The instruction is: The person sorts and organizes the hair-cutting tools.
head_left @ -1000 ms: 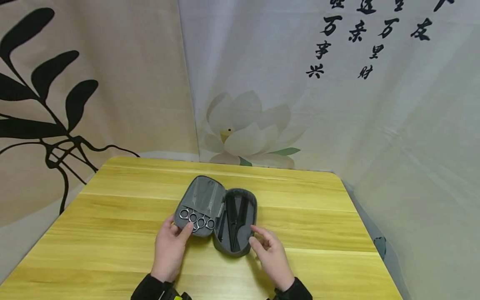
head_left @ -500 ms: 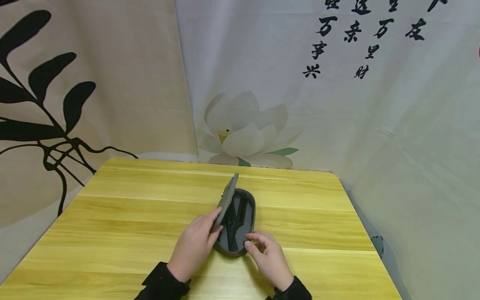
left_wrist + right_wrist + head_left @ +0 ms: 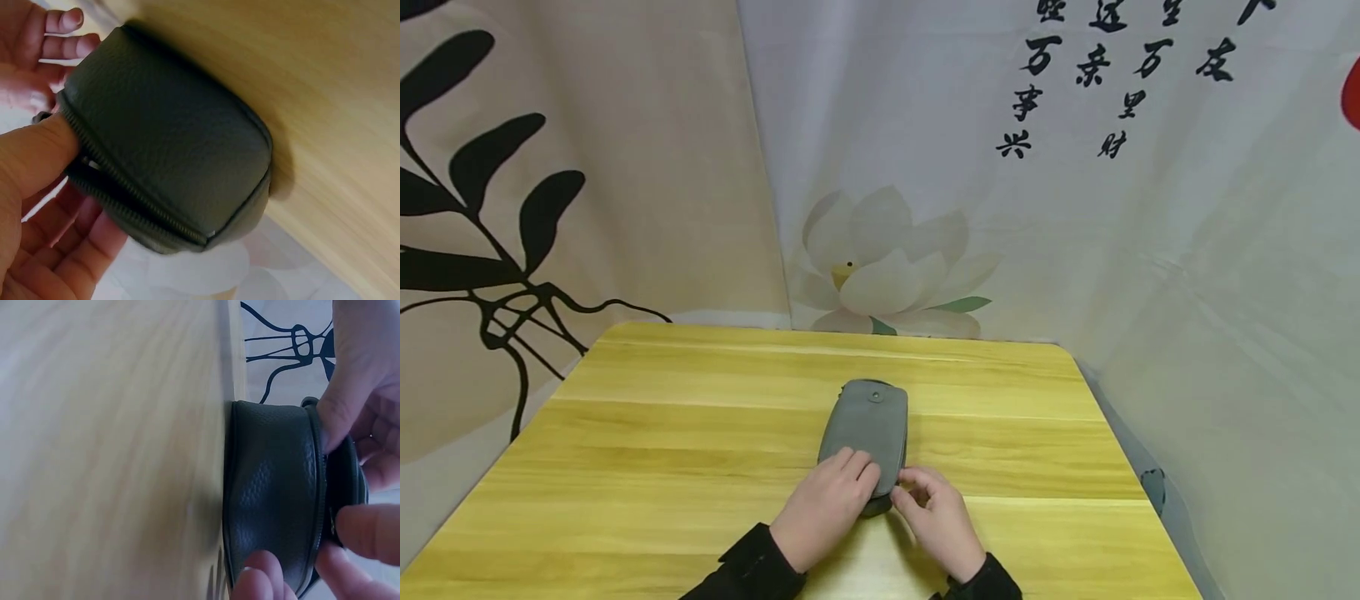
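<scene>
A small grey zip case [image 3: 871, 421] lies on the table, its lid folded down over the base. In the left wrist view, a gap shows between the two rows of zipper teeth [image 3: 134, 212]. My left hand [image 3: 829, 510] lies over the near end of the lid, its thumb [image 3: 40, 150] at the zipper edge and its fingers bent over the lid. At the near right corner, my right hand [image 3: 938, 518] pinches the case's edge with thumb and index finger. The scissors and dark tools inside are now hidden under the lid.
The case rests on a yellow wood-grain table [image 3: 700, 417]. Behind the table's far edge hangs a pale cloth backdrop [image 3: 902, 125] printed with leaves, a lotus and black characters.
My left hand has swung the lid from lying open at the left over to the right, down onto the base. The right hand has stayed at the near right corner.
</scene>
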### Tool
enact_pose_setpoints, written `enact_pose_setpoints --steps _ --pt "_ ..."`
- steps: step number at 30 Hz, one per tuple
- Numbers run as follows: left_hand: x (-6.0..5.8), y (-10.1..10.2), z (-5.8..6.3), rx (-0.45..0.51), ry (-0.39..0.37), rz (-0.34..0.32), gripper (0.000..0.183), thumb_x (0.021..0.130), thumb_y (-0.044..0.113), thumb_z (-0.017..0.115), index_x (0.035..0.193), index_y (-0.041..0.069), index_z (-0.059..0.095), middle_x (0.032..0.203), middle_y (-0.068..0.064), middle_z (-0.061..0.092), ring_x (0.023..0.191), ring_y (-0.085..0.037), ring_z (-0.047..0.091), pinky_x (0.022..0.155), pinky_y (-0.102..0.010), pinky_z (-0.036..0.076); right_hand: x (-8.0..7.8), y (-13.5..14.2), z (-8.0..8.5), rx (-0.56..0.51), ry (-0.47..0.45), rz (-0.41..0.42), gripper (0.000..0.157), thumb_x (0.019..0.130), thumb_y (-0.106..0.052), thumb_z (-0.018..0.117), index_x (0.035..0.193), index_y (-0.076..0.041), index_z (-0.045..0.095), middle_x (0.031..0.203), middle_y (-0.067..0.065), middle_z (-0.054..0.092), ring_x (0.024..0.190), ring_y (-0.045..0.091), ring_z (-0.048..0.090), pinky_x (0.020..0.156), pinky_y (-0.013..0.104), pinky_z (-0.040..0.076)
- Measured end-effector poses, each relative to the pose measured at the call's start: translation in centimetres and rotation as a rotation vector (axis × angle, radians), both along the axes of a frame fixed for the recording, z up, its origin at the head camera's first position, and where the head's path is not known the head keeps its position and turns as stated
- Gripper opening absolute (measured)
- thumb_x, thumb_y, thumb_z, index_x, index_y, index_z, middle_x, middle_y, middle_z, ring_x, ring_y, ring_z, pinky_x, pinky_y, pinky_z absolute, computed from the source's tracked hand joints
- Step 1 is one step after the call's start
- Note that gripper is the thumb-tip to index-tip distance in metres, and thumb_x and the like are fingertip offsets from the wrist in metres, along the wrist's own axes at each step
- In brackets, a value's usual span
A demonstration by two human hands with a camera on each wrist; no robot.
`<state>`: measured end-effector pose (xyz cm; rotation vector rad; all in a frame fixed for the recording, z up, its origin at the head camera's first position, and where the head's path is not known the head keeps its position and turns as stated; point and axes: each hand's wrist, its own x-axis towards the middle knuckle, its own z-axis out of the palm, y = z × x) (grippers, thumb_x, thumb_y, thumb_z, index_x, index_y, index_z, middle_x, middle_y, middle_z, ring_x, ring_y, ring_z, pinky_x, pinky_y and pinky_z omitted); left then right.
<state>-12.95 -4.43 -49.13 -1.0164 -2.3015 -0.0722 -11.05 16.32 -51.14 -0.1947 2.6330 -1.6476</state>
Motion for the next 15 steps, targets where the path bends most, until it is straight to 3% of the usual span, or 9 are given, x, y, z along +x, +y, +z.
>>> enact_pose_setpoints --steps 7,12,15 --pt "0.6 -1.3 0.7 0.008 -0.085 -0.032 0.023 0.085 0.001 0.083 0.101 0.013 0.072 0.106 0.002 0.068 0.095 -0.013 0.062 0.084 -0.024 0.059 -0.2 0.1 0.3 -0.078 -0.099 -0.013 0.034 0.105 -0.025 0.070 0.128 0.000 0.070 0.107 0.014 0.079 0.090 0.023 0.075 0.067 0.024 0.058" --pt "0.7 -2.1 0.6 0.100 -0.180 -0.092 0.020 0.087 0.007 0.085 0.103 0.014 0.074 0.106 0.004 0.067 0.098 -0.010 0.062 0.086 -0.023 0.058 -0.2 -0.1 0.3 -0.123 -0.125 -0.030 0.039 0.104 -0.027 0.071 0.129 0.003 0.068 0.110 0.017 0.078 0.088 0.022 0.075 0.061 0.023 0.054" --pt "0.6 -2.5 0.5 0.194 -0.250 -0.072 0.020 0.089 0.019 0.088 0.102 0.015 0.073 0.106 0.005 0.067 0.099 -0.010 0.062 0.087 -0.025 0.059 -0.3 -0.2 0.3 -0.154 -0.132 -0.024 0.044 0.103 -0.026 0.072 0.133 0.006 0.064 0.117 0.020 0.076 0.085 0.019 0.074 0.057 0.023 0.053"
